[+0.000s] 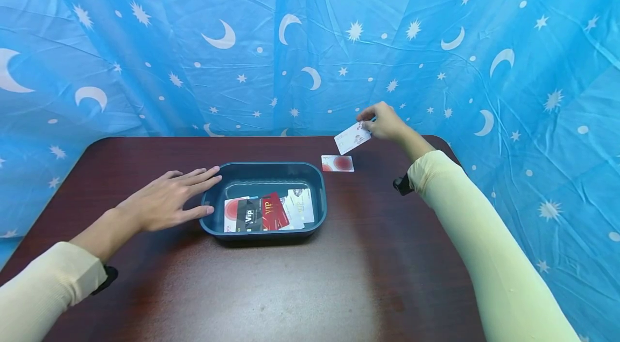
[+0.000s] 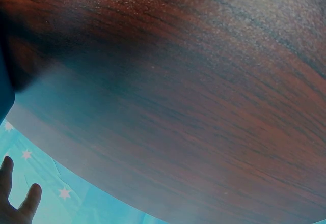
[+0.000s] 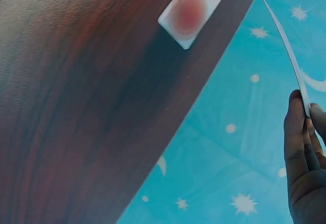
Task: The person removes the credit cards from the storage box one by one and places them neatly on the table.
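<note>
Between thumb and fingers my right hand [image 1: 385, 122] pinches a white card [image 1: 352, 138], raised over the far right of the table. In the right wrist view the held card [image 3: 289, 56] is seen nearly edge-on. Just below it, a white card with a red circle [image 1: 338, 163] lies flat on the wood. My left hand [image 1: 167, 199] has its fingers spread, with the tips at the left rim of a dark blue tray [image 1: 263, 165]. Inside the tray lie several cards, among them a red VIP card [image 1: 274, 211], a black VIP card [image 1: 249, 216] and white ones [image 1: 301, 204].
The dark wooden table [image 1: 271, 288] has rounded far corners. Behind it hangs a blue curtain [image 1: 271, 62] with white moons and stars, close to the far edge. A dark band sits at each cuff.
</note>
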`<state>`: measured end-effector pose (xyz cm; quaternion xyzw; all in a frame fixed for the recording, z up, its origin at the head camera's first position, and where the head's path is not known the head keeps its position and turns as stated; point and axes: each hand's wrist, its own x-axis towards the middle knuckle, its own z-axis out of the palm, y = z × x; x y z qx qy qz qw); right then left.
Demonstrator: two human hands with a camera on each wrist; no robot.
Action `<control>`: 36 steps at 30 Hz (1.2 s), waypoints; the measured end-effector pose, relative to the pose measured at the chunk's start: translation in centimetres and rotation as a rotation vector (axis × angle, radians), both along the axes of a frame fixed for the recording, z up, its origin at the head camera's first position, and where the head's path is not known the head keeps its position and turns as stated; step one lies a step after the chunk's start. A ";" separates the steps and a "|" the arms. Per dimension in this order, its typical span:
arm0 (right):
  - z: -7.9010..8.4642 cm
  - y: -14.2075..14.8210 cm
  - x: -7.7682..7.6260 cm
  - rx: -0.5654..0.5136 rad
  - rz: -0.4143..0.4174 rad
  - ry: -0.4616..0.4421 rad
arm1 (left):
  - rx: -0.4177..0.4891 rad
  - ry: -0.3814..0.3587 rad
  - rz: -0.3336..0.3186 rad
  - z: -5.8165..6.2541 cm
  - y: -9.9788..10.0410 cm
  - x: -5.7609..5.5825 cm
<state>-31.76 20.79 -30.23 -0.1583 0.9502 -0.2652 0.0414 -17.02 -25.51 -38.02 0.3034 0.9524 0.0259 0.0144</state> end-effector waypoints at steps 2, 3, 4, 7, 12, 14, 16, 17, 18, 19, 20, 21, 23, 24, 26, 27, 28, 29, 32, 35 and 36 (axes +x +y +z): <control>-0.5 0.5 0.0 -0.012 -0.023 0.000 | 0.000 0.002 0.000 0.0 0.0 0.0; -0.7 0.7 0.0 -0.017 -0.033 -0.001 | 0.000 0.002 -0.001 -0.1 0.0 0.0; -1.0 0.9 0.1 -0.018 -0.044 -0.004 | 0.001 0.003 -0.001 -0.1 0.0 0.0; -1.6 1.6 0.1 -0.018 -0.069 -0.018 | 0.002 0.002 0.002 -0.1 0.0 0.0; -2.8 2.5 0.1 -0.025 -0.100 -0.036 | 0.003 -0.001 0.007 -0.1 0.0 0.0; -3.3 2.8 0.2 -0.026 -0.110 -0.043 | 0.004 -0.002 0.009 0.0 0.0 0.0; -3.7 3.0 0.4 -0.025 -0.118 -0.050 | 0.006 -0.002 0.010 -0.1 0.0 0.0; -4.0 3.2 0.4 -0.022 -0.119 -0.052 | 0.005 -0.002 0.010 -0.1 0.0 0.0; -4.2 3.3 0.5 -0.022 -0.123 -0.054 | 0.004 -0.002 0.010 -0.1 0.0 0.0; -4.4 3.5 0.5 -0.022 -0.126 -0.058 | 0.004 -0.001 0.009 -0.1 0.0 0.0; -4.6 3.6 0.5 -0.024 -0.128 -0.061 | 0.003 -0.001 0.008 -0.1 0.0 0.0; -4.8 3.8 0.5 -0.027 -0.133 -0.064 | 0.004 -0.002 0.008 -0.1 0.0 0.0; -5.3 4.2 0.4 -0.030 -0.144 -0.070 | 0.004 -0.002 0.006 -0.1 0.0 0.0; -5.5 4.4 0.5 -0.032 -0.149 -0.075 | 0.004 -0.003 0.006 -0.1 0.0 0.0; -5.9 4.7 0.4 -0.033 -0.157 -0.080 | 0.005 -0.004 0.006 -0.1 0.0 0.0; -6.1 4.9 0.4 -0.031 -0.160 -0.080 | 0.005 -0.006 0.007 0.0 0.0 0.0; -6.3 5.1 0.4 -0.029 -0.163 -0.080 | 0.005 -0.006 0.008 0.0 0.0 0.0; -6.6 5.2 0.4 -0.030 -0.168 -0.082 | 0.004 -0.006 0.010 -0.1 0.0 0.0; -7.2 5.5 0.5 -0.037 -0.191 -0.091 | 0.003 -0.005 0.014 -0.1 0.0 0.0; -7.7 5.6 0.6 -0.034 -0.224 -0.099 | 0.005 -0.006 0.014 -0.1 0.0 0.0; -7.8 5.6 0.6 -0.025 -0.234 -0.096 | 0.006 -0.007 0.013 -0.1 0.0 0.0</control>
